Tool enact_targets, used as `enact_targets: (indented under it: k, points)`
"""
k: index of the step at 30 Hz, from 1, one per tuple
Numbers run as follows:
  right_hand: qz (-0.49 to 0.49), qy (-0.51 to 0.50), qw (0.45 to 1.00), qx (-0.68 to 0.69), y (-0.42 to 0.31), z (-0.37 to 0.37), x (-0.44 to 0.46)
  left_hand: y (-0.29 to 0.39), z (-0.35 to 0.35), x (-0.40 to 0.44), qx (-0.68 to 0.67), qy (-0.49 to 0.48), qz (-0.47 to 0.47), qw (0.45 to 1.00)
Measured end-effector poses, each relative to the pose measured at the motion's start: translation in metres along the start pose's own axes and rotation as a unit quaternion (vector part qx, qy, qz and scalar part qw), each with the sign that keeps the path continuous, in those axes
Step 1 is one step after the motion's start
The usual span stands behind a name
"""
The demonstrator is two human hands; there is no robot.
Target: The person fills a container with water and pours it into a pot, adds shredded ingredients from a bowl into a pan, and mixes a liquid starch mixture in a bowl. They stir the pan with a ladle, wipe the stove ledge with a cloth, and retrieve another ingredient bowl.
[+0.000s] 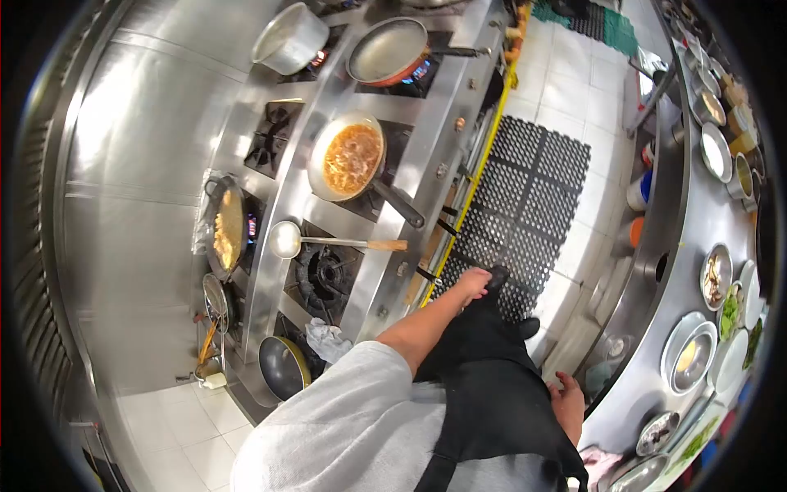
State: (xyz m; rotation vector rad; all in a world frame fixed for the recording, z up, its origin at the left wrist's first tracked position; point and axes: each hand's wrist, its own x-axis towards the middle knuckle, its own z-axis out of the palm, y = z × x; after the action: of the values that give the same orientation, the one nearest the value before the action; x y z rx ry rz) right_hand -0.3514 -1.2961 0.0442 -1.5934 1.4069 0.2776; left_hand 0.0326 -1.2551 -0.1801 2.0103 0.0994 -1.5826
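My left hand (474,284) is closed in front of the black apron (500,385), beside the stove's front edge; what its fingers hold, if anything, is hidden. At my right side, my right hand (567,400) hangs by the apron with its fingers loosely bent and apart. A pan of bubbling brown sauce (352,160) sits on the stove (283,201), its black handle pointing toward the front edge. Nearer to me, a ladle (286,239) with a wooden handle lies across the stove. A crumpled white cloth (328,339) rests beside a dark, empty-looking pan (281,366).
A metal pot (291,39) and a red-sided pan (388,51) stand over flames. Another pan (228,230) holds yellowish food at the back. A perforated black mat (525,209) covers the floor. The right counter (648,344) carries several bowls and plates.
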Motion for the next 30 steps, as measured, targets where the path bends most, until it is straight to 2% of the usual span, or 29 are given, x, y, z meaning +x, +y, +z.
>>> enact_targets:
  k: [2, 3, 4, 5, 6, 8, 9, 10, 11, 12, 13, 14, 15, 17, 19, 21, 22, 25, 28, 30]
  points:
    - [-0.012, -0.012, 0.999, -0.029, 0.003, 0.017, 0.002, -0.036, -0.019, 0.022, -0.027, 0.001, 0.006, 1.000]
    - [-0.022, -0.014, 0.999, -0.046, 0.002, 0.023, 0.003, -0.038, -0.032, 0.020, -0.001, -0.047, 0.020, 0.999]
    - [0.010, -0.040, 0.998, -0.049, -0.006, 0.027, 0.002, -0.045, -0.030, 0.011, -0.046, 0.010, 0.044, 0.998]
    - [0.024, -0.055, 0.997, -0.046, -0.012, 0.029, 0.002, -0.052, -0.034, 0.016, -0.024, -0.008, 0.052, 0.998]
    - [0.041, -0.067, 0.995, -0.056, -0.014, 0.034, 0.003, -0.048, -0.033, 0.018, 0.002, -0.018, 0.023, 1.000]
    - [0.120, -0.082, 0.985, -0.091, -0.020, 0.049, 0.002, -0.033, -0.022, 0.010, 0.085, 0.009, 0.041, 0.996]
    - [0.128, -0.077, 0.985, -0.084, -0.020, 0.056, 0.002, -0.044, -0.019, 0.031, 0.102, 0.009, 0.034, 0.994]
    - [0.140, -0.067, 0.986, -0.064, -0.019, 0.059, 0.005, -0.066, -0.016, 0.063, 0.154, 0.030, 0.074, 0.985]
    - [0.148, -0.061, 0.986, -0.045, -0.017, 0.063, 0.008, -0.072, -0.011, 0.087, 0.246, 0.039, 0.074, 0.966]
    - [0.156, -0.045, 0.986, -0.025, -0.013, 0.067, 0.011, -0.080, -0.009, 0.109, 0.244, -0.009, 0.085, 0.966]
    - [0.161, -0.032, 0.986, -0.005, -0.009, 0.073, 0.015, -0.079, 0.003, 0.124, 0.289, 0.001, 0.092, 0.953]
    - [0.172, -0.006, 0.985, 0.031, -0.005, 0.079, 0.018, -0.085, 0.014, 0.148, 0.274, -0.009, 0.083, 0.958]
    - [0.205, -0.009, 0.976, 0.073, -0.001, 0.084, 0.023, -0.058, 0.029, 0.144, 0.343, -0.052, 0.105, 0.932]
    - [0.262, -0.012, 0.952, 0.154, 0.014, 0.094, 0.035, -0.064, 0.060, 0.186, 0.230, -0.095, 0.089, 0.964]
    - [0.264, 0.006, 0.944, 0.197, 0.052, 0.123, 0.044, -0.035, 0.098, 0.185, 0.157, -0.171, 0.041, 0.972]
    - [0.242, 0.036, 0.944, 0.221, 0.100, 0.156, 0.060, -0.031, 0.138, 0.195, 0.181, -0.211, 0.046, 0.959]
    - [0.279, -0.010, 0.942, 0.186, 0.121, 0.162, 0.076, -0.036, 0.157, 0.200, 0.174, -0.223, 0.050, 0.958]
    - [0.306, 0.045, 0.936, 0.168, 0.220, 0.218, 0.115, -0.079, 0.208, 0.209, 0.162, -0.269, 0.036, 0.949]
    - [0.354, 0.102, 0.919, 0.137, 0.287, 0.246, 0.162, -0.141, 0.266, 0.208, 0.152, -0.282, -0.081, 0.944]
    - [0.343, 0.169, 0.920, 0.089, 0.322, 0.265, 0.182, -0.186, 0.305, 0.209, 0.160, -0.310, -0.128, 0.928]
